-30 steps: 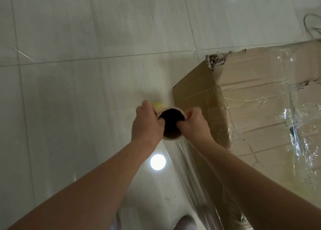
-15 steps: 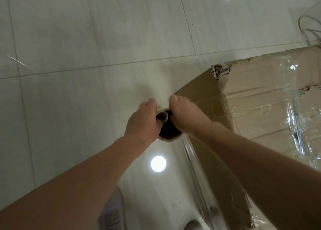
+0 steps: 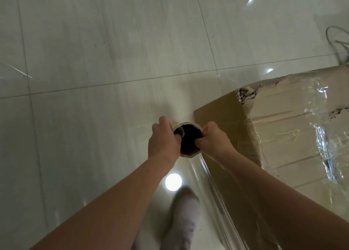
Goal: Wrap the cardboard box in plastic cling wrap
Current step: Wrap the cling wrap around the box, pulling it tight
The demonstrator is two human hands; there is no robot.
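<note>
Left hand (image 3: 164, 145) and right hand (image 3: 214, 143) grip the hollow cardboard tube (image 3: 188, 138) beside the film-wrapped box (image 3: 283, 121).

I see the cling wrap roll (image 3: 188, 140) between left hand (image 3: 163, 145) and right hand (image 3: 213, 144), cardboard box (image 3: 283, 136) just right, shoe (image 3: 186, 217) nearer me.

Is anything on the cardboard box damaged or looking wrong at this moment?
Yes. The cardboard box has a torn, crushed top corner, with ragged corrugated layers exposed. The cling wrap already on its top lies wrinkled and bunched, not smooth.
</note>
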